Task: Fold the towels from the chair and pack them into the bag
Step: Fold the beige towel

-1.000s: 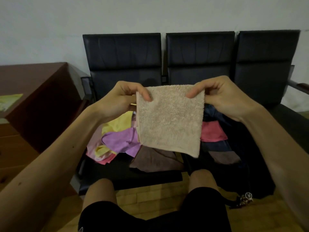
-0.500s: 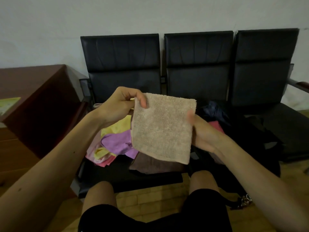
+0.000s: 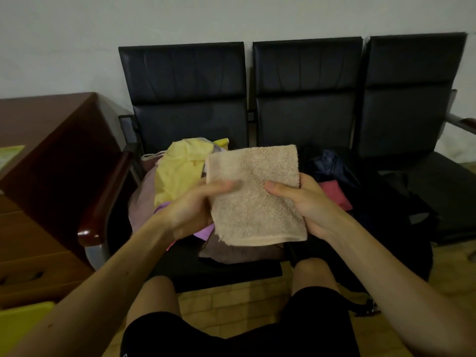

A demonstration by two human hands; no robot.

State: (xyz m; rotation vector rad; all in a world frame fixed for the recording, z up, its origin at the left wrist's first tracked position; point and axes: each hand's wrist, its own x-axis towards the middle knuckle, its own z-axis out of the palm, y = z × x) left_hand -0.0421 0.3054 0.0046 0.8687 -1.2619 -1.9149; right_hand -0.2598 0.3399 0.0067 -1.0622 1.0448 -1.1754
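— Where was the beige towel (image 3: 255, 199)?

— In the air, folded to a rough square, held between both hands above the left seat of the black chair (image 3: 185, 99); its hemmed edge was nearest the person, its far edge tilted up toward the seat backs.

— And the fingers?

— The left hand (image 3: 190, 210) pinched the towel's left edge, thumb lying flat across the top face; the right hand (image 3: 306, 204) pinched the right edge the same way, thumb pointing left; the two thumb tips were near each other but apart; the other fingers of both hands were under the cloth, so I could not tell how they lay.

— What was on the seat?

— A loose heap: a yellow towel (image 3: 180, 173) on the far left, a purple towel (image 3: 204, 233) showing just below the left hand, a brown towel (image 3: 237, 253) at the near edge, under the beige one.

— The bag?

— The dark bag (image 3: 391, 217) sat on the middle seat, right of the hands, hanging down toward the floor; a pink towel (image 3: 334, 195) lay on it, just beside the right wrist; a wooden desk (image 3: 51, 155) stood at the far left.
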